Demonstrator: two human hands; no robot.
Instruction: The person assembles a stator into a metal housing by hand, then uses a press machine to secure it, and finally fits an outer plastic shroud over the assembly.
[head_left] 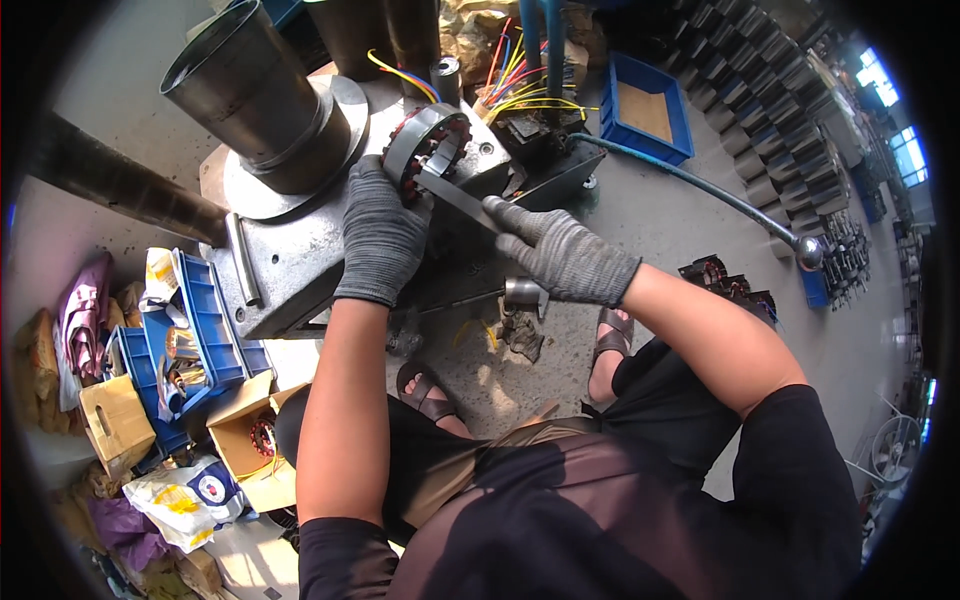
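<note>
My left hand (pixel 382 235), in a grey knit glove, is closed on the lower edge of a motor stator (pixel 402 152). This is a steel ring with dark red parts around its rim, and yellow and blue wires rise from its top. In my right hand (pixel 560 248), also gloved, is a flat grey metal strip (pixel 465 203), perhaps a file. Its far end reaches the stator's inner opening; whether it touches the inside I cannot tell. Both hands are over the front of a metal machine bed (pixel 300 262).
A large steel cylinder (pixel 250 100) stands on the bed, with a short rod (pixel 243 262) at left. A ball-ended lever (pixel 700 185) extends right. Blue bins (pixel 215 315) and a cardboard box (pixel 240 440) sit lower left. A blue tray (pixel 682 150) lies beyond the machine.
</note>
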